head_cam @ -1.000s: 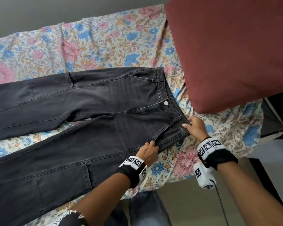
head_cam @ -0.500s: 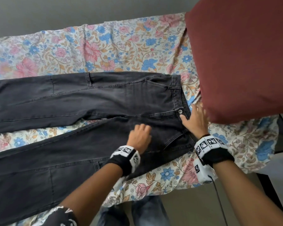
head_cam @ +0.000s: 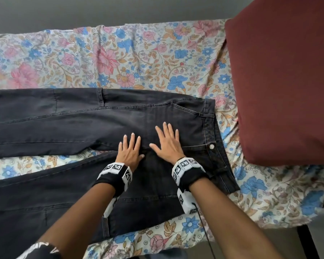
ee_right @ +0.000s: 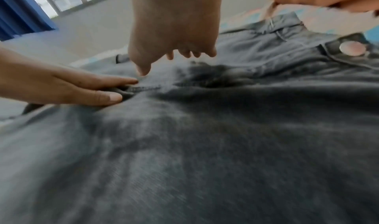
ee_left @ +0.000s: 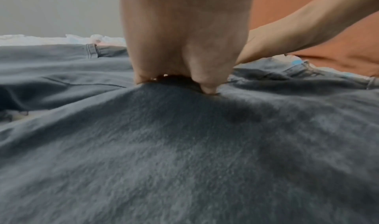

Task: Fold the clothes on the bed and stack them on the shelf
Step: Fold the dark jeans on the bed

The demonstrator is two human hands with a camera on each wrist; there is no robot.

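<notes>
Jeans [head_cam: 79, 116] lie flat across the bed [head_cam: 138, 58], waistband just beside the red pillow [head_cam: 284, 75] at right. Both grips, left hand [head_cam: 129, 153] and right hand [head_cam: 168, 144], press flat with released, straight fingers near the crotch. Bare sheet shows along the far edge.

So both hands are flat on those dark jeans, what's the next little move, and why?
Probably take hold of the near leg and fold it over the far one. The jeans lie spread flat on the floral sheet, legs apart, not yet folded. The left hand and right hand press open-palmed by the crotch, which already looks smooth.
</notes>
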